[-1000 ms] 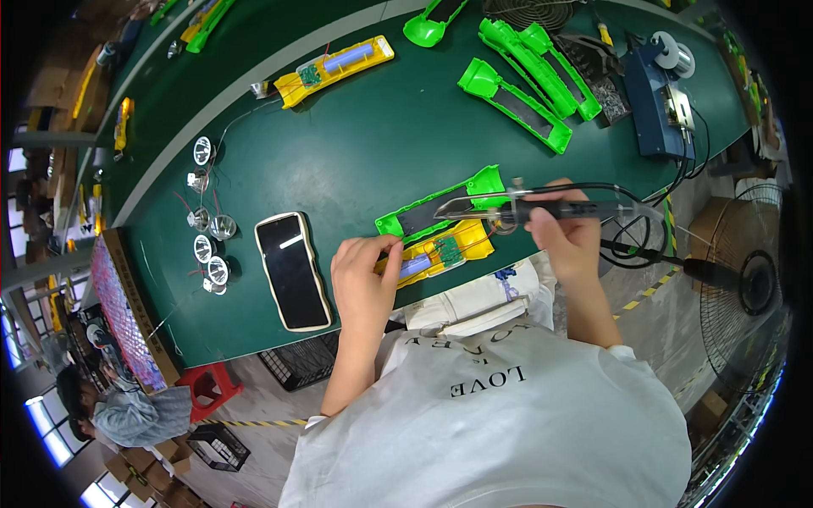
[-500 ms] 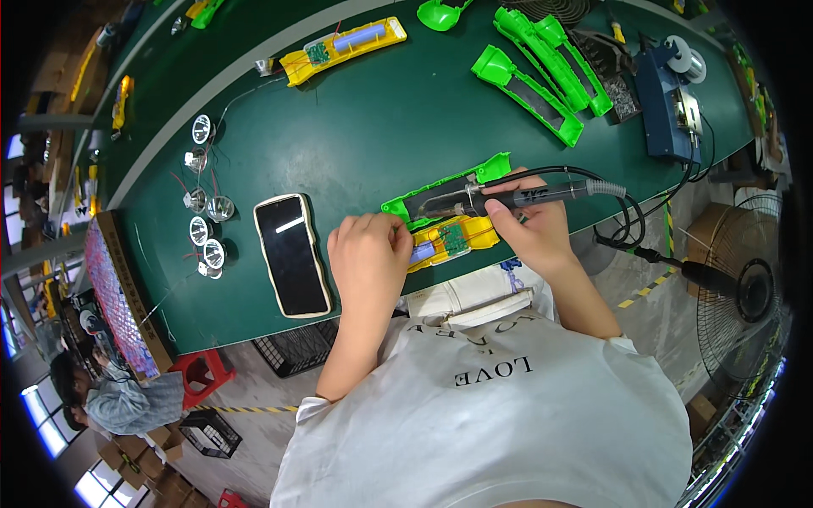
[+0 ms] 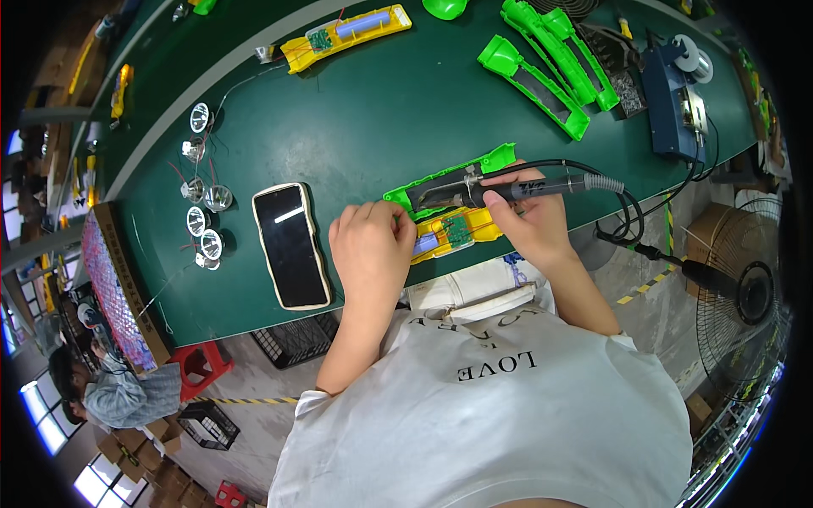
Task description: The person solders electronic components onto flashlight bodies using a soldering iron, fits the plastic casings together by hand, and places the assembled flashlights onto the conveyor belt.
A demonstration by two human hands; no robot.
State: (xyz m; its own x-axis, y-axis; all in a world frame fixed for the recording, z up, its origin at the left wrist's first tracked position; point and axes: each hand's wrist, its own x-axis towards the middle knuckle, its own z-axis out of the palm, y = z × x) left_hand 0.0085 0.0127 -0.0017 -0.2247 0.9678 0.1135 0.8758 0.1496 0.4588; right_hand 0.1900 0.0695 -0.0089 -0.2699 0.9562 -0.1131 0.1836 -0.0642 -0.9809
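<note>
My right hand point(image 3: 540, 229) is closed around a black soldering iron point(image 3: 542, 188), its metal tube and tip pointing left. Beneath the iron lies a yellow flashlight half-shell point(image 3: 484, 224) holding a small green circuit board point(image 3: 458, 230) and a purple battery cell point(image 3: 425, 244). My left hand point(image 3: 371, 250) is closed at the shell's left end, fingertips pinched close to the iron's tip; what they hold is hidden. Just behind, a green half-shell point(image 3: 500, 158) lies open side up, partly covered by the iron.
Left of my hands lies a phone point(image 3: 290, 245), with several reflector lamp heads point(image 3: 218, 198) beyond it. Another wired yellow half-shell point(image 3: 373, 30) sits at the back. Green shells point(image 3: 542, 93) and a blue solder-feed machine point(image 3: 669, 106) stand right. Cables point(image 3: 627, 207) trail from the iron.
The view has shifted slightly, so the bench things sit a little higher in the picture. Both hands keep nearly the same pose, with the iron still over the shells.
</note>
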